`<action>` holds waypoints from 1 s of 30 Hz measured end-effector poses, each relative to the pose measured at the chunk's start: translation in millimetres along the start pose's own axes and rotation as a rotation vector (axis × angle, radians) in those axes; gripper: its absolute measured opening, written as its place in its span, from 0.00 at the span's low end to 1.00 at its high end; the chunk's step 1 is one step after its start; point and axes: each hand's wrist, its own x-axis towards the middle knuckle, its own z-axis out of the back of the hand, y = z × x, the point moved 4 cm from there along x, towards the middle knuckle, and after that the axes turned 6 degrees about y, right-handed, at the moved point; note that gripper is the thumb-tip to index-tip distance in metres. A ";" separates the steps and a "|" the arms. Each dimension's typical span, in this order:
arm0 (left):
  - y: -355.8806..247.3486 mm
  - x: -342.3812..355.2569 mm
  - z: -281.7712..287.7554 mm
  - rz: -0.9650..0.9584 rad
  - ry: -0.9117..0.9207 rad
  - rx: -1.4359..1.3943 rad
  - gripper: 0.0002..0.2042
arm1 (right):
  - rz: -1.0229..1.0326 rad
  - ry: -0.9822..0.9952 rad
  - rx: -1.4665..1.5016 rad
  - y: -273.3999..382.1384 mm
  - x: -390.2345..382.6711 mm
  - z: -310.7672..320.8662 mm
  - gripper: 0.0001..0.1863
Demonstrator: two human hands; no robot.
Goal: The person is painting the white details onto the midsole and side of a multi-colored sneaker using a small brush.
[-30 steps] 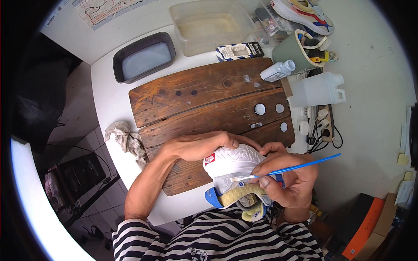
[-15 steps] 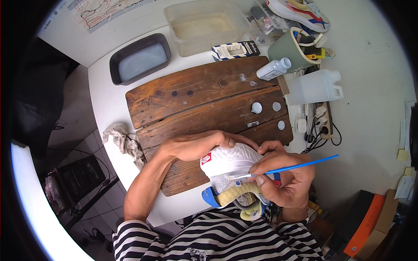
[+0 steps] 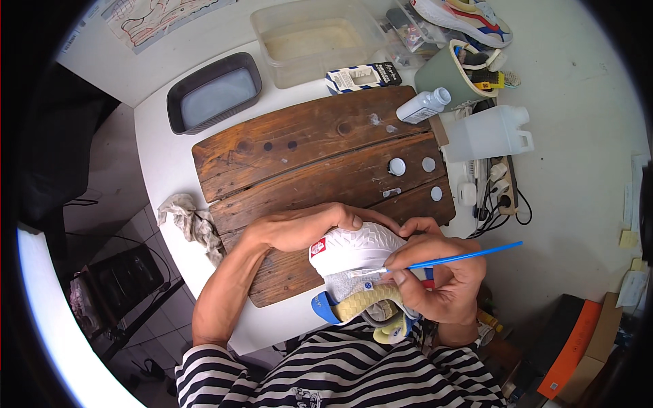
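Note:
A shoe (image 3: pixel 354 250) with a white, ridged sole and a small red patch lies tilted over the near edge of the wooden board. Grey, yellow and blue parts of its upper show below the sole. My left hand (image 3: pixel 325 222) curls around the far side of the sole and grips it; some of its fingers are hidden behind the shoe. In my right hand (image 3: pixel 445 275), a thin paintbrush (image 3: pixel 469 255) with a blue handle is pinched between thumb and fingers. Its pale bristles lie along the border between white sole and grey upper.
On the wooden board (image 3: pixel 272 177) are a white bottle (image 3: pixel 423 105) and several round white lids (image 3: pixel 396 166). Behind it stand a dark tray (image 3: pixel 178 109), a clear tub (image 3: pixel 272 68), a box (image 3: pixel 360 78) and a green bin (image 3: pixel 435 78). A crumpled rag (image 3: pixel 183 214) lies left, a translucent jug (image 3: pixel 483 132) right.
The brush tip has shifted slightly left and up, closer to the white sole's edge. My left hand keeps its grip on the shoe. The whole view has drifted a little.

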 end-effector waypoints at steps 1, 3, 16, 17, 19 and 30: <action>3.8 1.0 1.3 0.000 -0.004 -0.001 0.32 | 0.001 0.002 0.003 -1.2 -1.3 0.9 0.08; 8.3 2.7 1.8 -0.051 0.029 -0.009 0.32 | -0.028 -0.012 0.004 -4.1 -4.8 5.0 0.08; 6.2 1.6 1.4 -0.056 0.039 -0.018 0.32 | -0.012 -0.069 0.004 0.6 -6.1 4.6 0.07; 2.1 1.2 0.9 -0.042 0.042 -0.007 0.32 | 0.001 -0.050 -0.005 1.7 -4.5 2.8 0.07; 1.5 1.7 0.5 -0.028 0.042 0.005 0.32 | 0.017 -0.030 -0.013 1.4 -4.1 2.5 0.07; 7.4 4.3 1.5 -0.064 0.037 -0.015 0.32 | 0.012 -0.011 -0.048 1.4 -6.1 4.9 0.07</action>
